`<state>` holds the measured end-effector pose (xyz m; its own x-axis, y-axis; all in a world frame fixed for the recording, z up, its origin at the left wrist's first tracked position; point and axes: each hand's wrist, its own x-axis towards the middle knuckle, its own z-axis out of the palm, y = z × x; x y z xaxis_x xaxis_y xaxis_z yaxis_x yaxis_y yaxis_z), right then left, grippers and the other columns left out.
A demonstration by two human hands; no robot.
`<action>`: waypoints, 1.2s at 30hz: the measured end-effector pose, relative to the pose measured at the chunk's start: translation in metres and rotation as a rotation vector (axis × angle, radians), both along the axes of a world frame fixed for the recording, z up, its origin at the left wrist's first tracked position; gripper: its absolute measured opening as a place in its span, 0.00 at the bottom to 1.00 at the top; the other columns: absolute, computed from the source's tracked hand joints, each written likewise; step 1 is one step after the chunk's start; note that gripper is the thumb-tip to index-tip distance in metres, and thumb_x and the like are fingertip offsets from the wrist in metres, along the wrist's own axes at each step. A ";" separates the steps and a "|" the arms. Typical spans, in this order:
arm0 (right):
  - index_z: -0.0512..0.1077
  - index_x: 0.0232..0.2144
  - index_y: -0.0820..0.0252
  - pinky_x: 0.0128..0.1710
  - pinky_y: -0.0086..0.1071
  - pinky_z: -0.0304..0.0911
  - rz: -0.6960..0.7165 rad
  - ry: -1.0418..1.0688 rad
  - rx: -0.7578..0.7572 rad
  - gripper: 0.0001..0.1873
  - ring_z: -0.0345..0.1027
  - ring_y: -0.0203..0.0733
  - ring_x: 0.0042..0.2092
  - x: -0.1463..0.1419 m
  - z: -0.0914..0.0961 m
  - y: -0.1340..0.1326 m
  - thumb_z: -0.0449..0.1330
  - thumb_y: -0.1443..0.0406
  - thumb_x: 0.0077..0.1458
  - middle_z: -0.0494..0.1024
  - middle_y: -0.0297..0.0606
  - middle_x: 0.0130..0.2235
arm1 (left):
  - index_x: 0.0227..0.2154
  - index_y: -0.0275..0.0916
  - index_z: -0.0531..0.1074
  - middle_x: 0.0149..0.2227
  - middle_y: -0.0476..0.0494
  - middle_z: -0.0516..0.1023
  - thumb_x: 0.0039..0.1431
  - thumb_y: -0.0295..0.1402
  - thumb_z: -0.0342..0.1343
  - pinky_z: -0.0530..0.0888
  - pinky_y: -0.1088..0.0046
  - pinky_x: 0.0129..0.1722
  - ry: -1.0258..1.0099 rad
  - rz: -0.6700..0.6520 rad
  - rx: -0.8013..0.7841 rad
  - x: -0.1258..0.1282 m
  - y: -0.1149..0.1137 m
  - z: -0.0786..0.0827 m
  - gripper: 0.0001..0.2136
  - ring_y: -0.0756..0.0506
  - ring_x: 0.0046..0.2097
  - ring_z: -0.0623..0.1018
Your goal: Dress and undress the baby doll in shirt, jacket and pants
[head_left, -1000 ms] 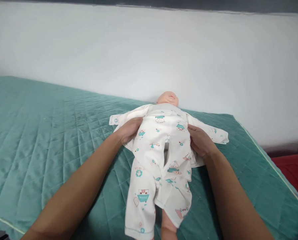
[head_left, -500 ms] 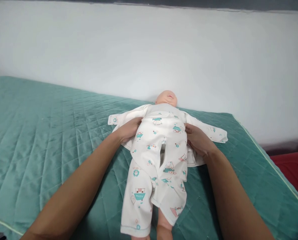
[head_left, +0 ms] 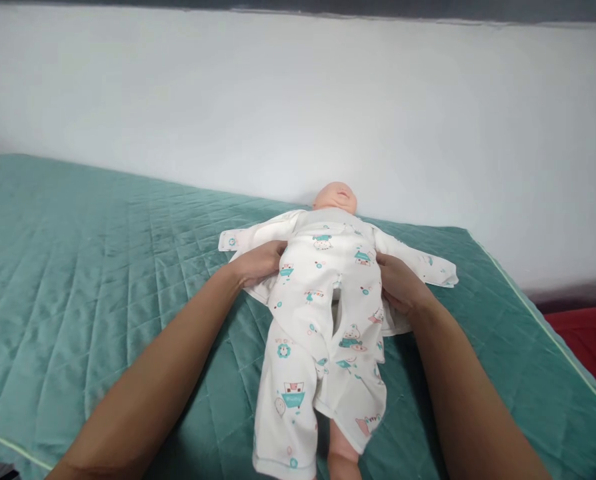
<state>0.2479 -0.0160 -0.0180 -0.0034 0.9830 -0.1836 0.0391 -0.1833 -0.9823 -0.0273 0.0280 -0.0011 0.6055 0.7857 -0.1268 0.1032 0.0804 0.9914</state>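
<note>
Pale wall (head_left: 178, 100) across the back; green quilted cover (head_left: 103, 300) below it. Clock face centred on the trousers' crotch, twelve toward the wall.

Left hand (head_left: 261, 262), at ten: fingers bent inward against the side of the patterned trousers (head_left: 305, 313). Right hand (head_left: 401, 283), at two: fingers likewise turned in on the opposite side. Fingertips hidden at the cloth edge on both sides — pinch or mere contact, cannot tell.

Key relation: the trousers lie between the two hands, touching both, so neither is clearly nearer. Their long axis runs roughly twelve to six, waist far, hems near. From the left fingers the cloth lies toward three; from the right, toward nine.

Outward: white jacket, its sleeves spread toward ten and three (right-hand one (head_left: 438, 270)), its hem partly showing beside each hand. Doll on its back inside the clothes, head (head_left: 335, 198) at twelve beside the wall. One bare leg (head_left: 342, 447) shows at six, beneath the shorter-hanging trouser leg. Red object (head_left: 585, 340) beyond the cover, toward four — identity unclear.
</note>
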 end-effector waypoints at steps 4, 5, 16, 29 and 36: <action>0.81 0.34 0.57 0.33 0.37 0.74 0.021 0.067 -0.051 0.12 0.79 0.52 0.36 -0.001 0.002 -0.001 0.69 0.67 0.43 0.84 0.41 0.31 | 0.40 0.34 0.78 0.41 0.38 0.83 0.46 0.27 0.64 0.75 0.68 0.40 -0.051 0.075 -0.052 0.004 -0.005 0.000 0.15 0.40 0.42 0.80; 0.81 0.33 0.57 0.32 0.37 0.74 0.023 0.078 -0.064 0.11 0.79 0.52 0.35 -0.001 0.003 -0.001 0.69 0.67 0.43 0.84 0.41 0.31 | 0.40 0.35 0.78 0.41 0.38 0.83 0.46 0.27 0.64 0.75 0.68 0.40 -0.067 0.087 -0.048 0.005 -0.007 0.000 0.15 0.40 0.42 0.80; 0.80 0.38 0.56 0.35 0.36 0.76 0.041 0.154 -0.069 0.15 0.79 0.49 0.40 -0.006 0.005 0.000 0.65 0.70 0.44 0.85 0.39 0.39 | 0.38 0.35 0.80 0.36 0.42 0.83 0.50 0.34 0.64 0.73 0.69 0.38 -0.037 0.121 0.041 0.005 -0.007 -0.002 0.12 0.43 0.37 0.78; 0.80 0.35 0.57 0.37 0.38 0.74 -0.099 0.113 0.009 0.18 0.79 0.52 0.39 -0.021 0.013 -0.005 0.71 0.67 0.36 0.85 0.38 0.33 | 0.26 0.35 0.75 0.21 0.51 0.74 0.46 0.30 0.66 0.66 0.75 0.28 -0.306 0.298 -0.294 0.022 -0.014 -0.004 0.05 0.53 0.24 0.67; 0.79 0.33 0.56 0.39 0.40 0.74 -0.135 0.135 0.062 0.17 0.78 0.51 0.39 -0.028 0.013 -0.006 0.71 0.63 0.36 0.84 0.36 0.33 | 0.21 0.39 0.70 0.18 0.51 0.70 0.45 0.32 0.66 0.67 0.73 0.28 -0.342 0.297 -0.460 0.027 -0.012 -0.005 0.09 0.50 0.23 0.69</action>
<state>0.2197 -0.0219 -0.0050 0.1087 0.9856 -0.1298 -0.1148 -0.1173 -0.9864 -0.0004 0.0165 -0.0064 0.4365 0.8373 -0.3292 -0.3045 0.4818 0.8217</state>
